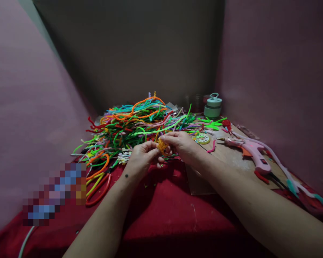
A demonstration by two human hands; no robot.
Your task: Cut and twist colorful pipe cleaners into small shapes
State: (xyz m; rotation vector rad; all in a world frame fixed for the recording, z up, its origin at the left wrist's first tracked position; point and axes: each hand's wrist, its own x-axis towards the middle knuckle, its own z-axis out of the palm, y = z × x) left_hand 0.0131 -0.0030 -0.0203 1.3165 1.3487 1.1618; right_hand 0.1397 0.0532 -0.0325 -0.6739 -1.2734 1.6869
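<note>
Between my two hands is a small orange-yellow bundle of bent pipe cleaner (162, 145), held up just in front of a big heap. My left hand (144, 154) pinches it from the left with thumb and fingers. From the right, the fingertips of my right hand (179, 141) close on its upper side. Right behind lies the heap of pipe cleaners (140, 122) in green, orange, red, blue and pink. A small bunch of white-tipped stems (123, 156) lies beside my left hand.
A pink glue gun (251, 150) rests on a brown board (228, 157) at right. Near it are a yellow-rimmed disc with holes (203, 138) and a mint-green bottle (213, 107). Red-handled scissors (99, 193) lie at left on the red cloth (161, 218). Walls rise on both sides.
</note>
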